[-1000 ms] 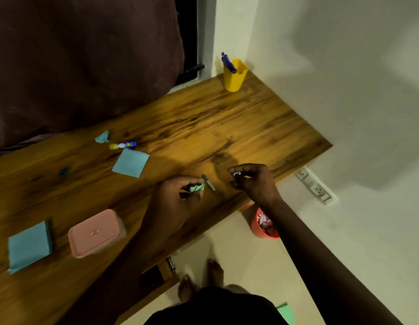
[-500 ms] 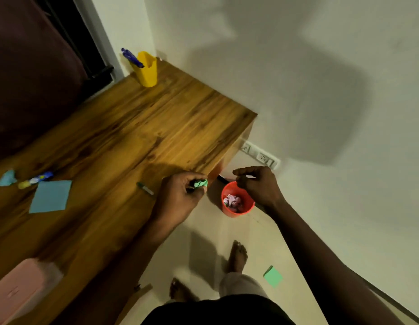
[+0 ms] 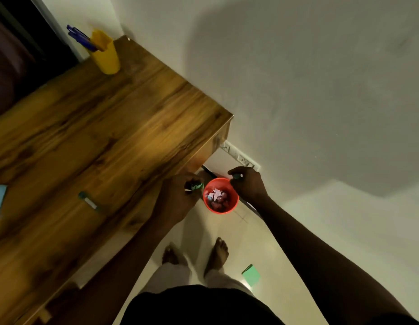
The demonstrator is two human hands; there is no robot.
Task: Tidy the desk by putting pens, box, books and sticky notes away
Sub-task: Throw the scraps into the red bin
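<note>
Step, judged: binning sticky-note scraps. Left hand [image 3: 178,202] fingers [image 3: 192,178] grasp crumpled green sticky note [image 3: 197,186]; right hand [image 3: 249,186] pinches teal scrap [image 3: 237,176]. Both are at red bin [image 3: 235,200], frame centre. Next, likely: release over bin. Pen [image 3: 88,203] lies on bench [image 3: 110,137].

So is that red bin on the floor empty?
No, the red bin has a pile of crumpled pink and blue paper scraps inside it.
</note>
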